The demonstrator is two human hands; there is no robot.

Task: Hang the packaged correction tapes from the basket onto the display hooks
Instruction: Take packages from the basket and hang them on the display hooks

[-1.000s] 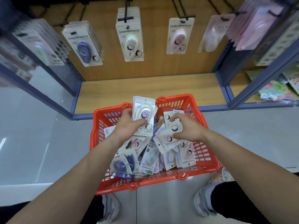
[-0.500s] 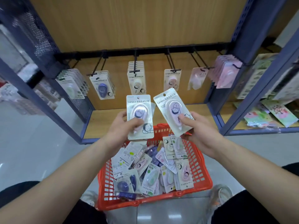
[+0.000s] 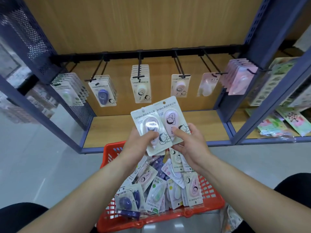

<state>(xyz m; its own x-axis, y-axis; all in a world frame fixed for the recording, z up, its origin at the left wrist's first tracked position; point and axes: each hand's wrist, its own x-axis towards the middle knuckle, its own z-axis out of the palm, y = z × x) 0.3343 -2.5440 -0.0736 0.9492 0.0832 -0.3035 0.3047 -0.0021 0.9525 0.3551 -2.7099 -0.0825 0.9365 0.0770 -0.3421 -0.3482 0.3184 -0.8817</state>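
A grey, glossy floor point(image 3: 42, 165) carries a red plastic mesh basket point(image 3: 211, 190), which stands just in front of a blue metal-framed shelf unit point(image 3: 267, 31). The basket is heaped with packaged correction tapes point(image 3: 156, 194) in blue, green, pink and cream, lying overlapped. The unit's lowest wooden shelf board point(image 3: 116, 130) sits near floor level. Above it a black rail point(image 3: 156, 52) crosses the wooden back panel, and black wire hooks point(image 3: 177, 63) jut from it with card packs hung on them: green packs point(image 3: 67, 93) far left, then blue packs point(image 3: 102, 94), cream packs point(image 3: 141, 89), a pink pack point(image 3: 180, 86), a pale pink pack point(image 3: 207, 84) and a pink stack point(image 3: 239, 80). The neighbouring shelf at the right holds colourful flat packets point(image 3: 277, 125).
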